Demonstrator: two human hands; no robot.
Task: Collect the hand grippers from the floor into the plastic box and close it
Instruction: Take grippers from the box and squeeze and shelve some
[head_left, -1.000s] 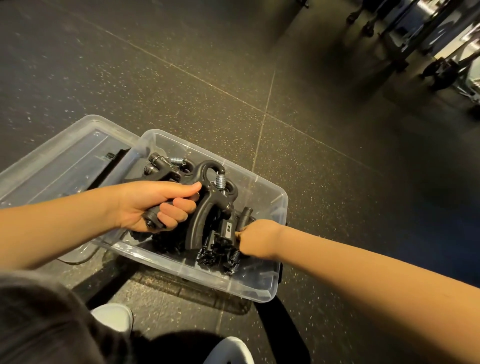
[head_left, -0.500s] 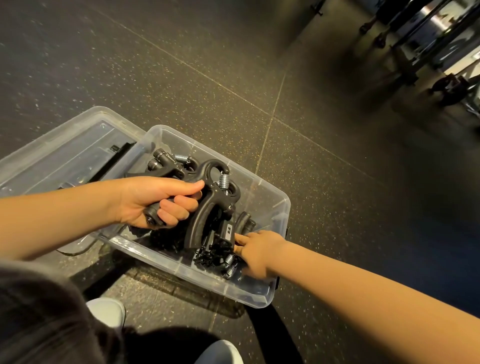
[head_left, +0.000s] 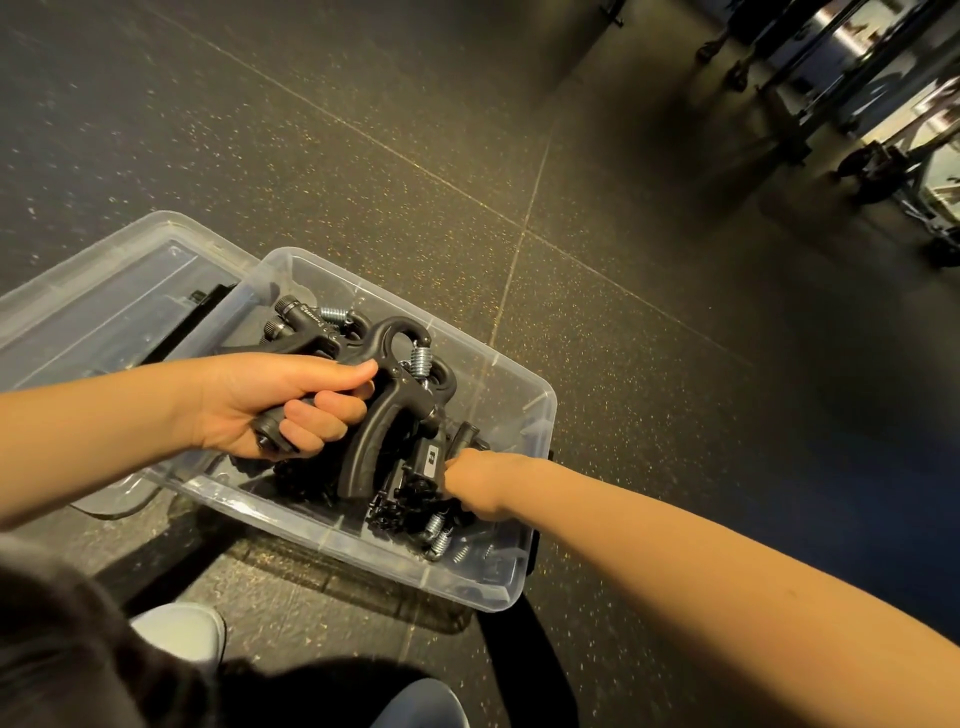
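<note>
The left hand (head_left: 270, 405) has its fingers (head_left: 317, 426) wrapped tight round one handle of a hand gripper (head_left: 384, 410), holding it over the open plastic box (head_left: 535, 415). The right hand (head_left: 475, 480) is down inside the box among the other grippers (head_left: 410, 499); its fingers are turned away from the camera, so whether they are closed on one I cannot tell.

To do this step well, I would lower the held gripper so its long handle lies flat along the pile, not standing on end, and only then let go. The right hand would do best to press the tangle down and towards the near wall, since anything above the rim is likely to stop the lid (head_left: 104, 306) seating. The lid lies on the floor (head_left: 363, 156) just to the left, tucked partly under the box edge.

The grippers are matt black plastic with ribbed handles, a looped top and bright coiled steel springs; these shapes probably hook into one another. The box and lid are clear, smooth, thin-walled plastic with rounded corners. The floor is dark speckled rubber tile, and no gripper shows on the visible part of it
</note>
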